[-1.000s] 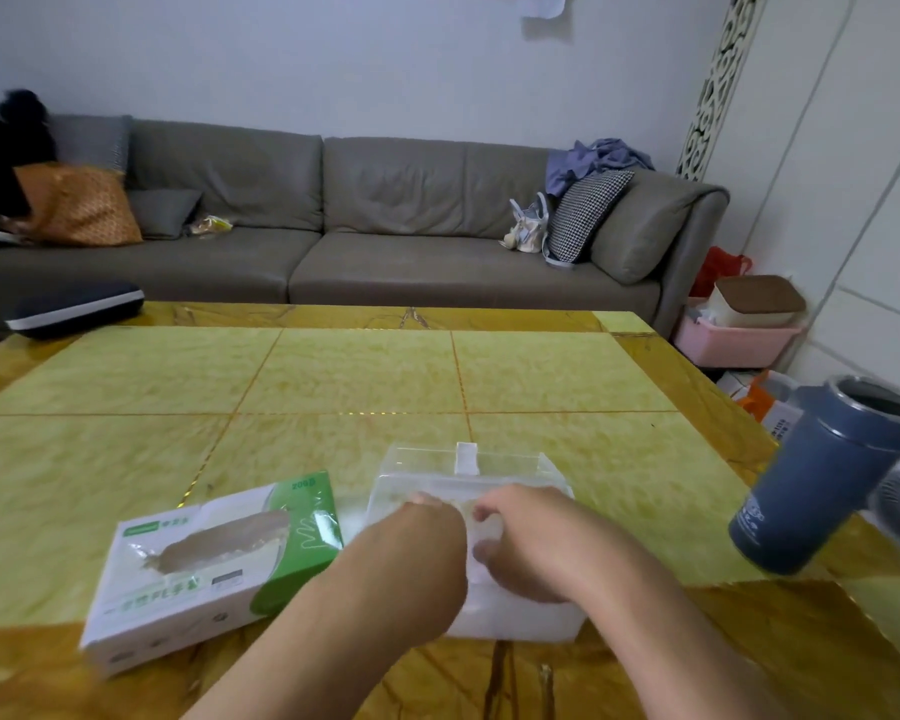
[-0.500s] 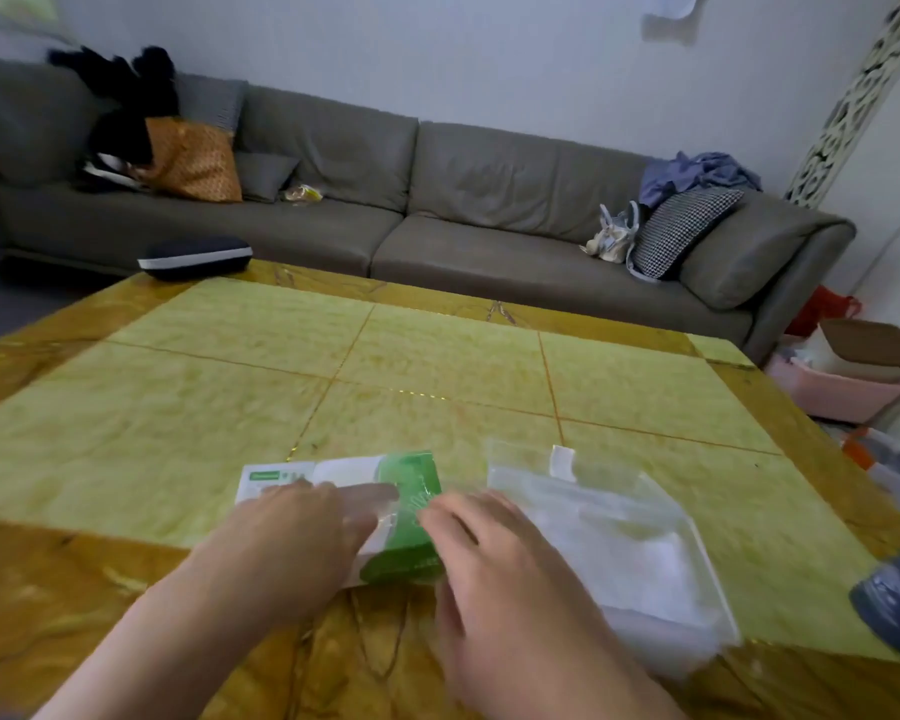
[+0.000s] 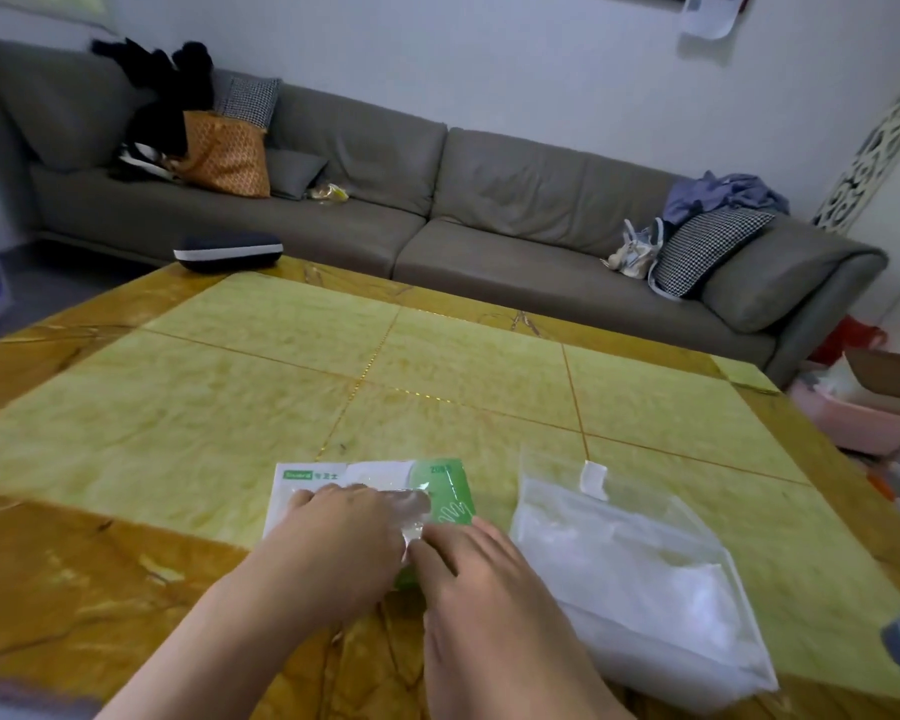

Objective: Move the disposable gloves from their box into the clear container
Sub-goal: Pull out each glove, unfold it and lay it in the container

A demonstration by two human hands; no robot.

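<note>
Both hands meet over the glove box (image 3: 328, 491), the landmark for everything else. Left hand (image 3: 341, 545) lies flat across the box top, fingers stretched toward the opening, where a thin film of clear gloves (image 3: 411, 504) shows under and just past the fingertips; that grip looks spread, pressing rather than curled. Right hand (image 3: 468, 569) comes in at the near right corner of the box, its index finger and thumb drawn together against the film beside the left hand; whether they have truly pinched a glove cannot be told, since the plastic is see-through and the contact is partly hidden.

Just right of the box, apart from it, the clear container (image 3: 640, 574) lies on the worktop (image 3: 178, 407) with whitish contents inside, its white tab on the far edge.

By my reading, the step in hand is drawing gloves from the box opening. The next move calls for holding the box down with the left hand while the right takes a firm hold of the slippery film, lifts it free and carries it rightward to the container.
</note>
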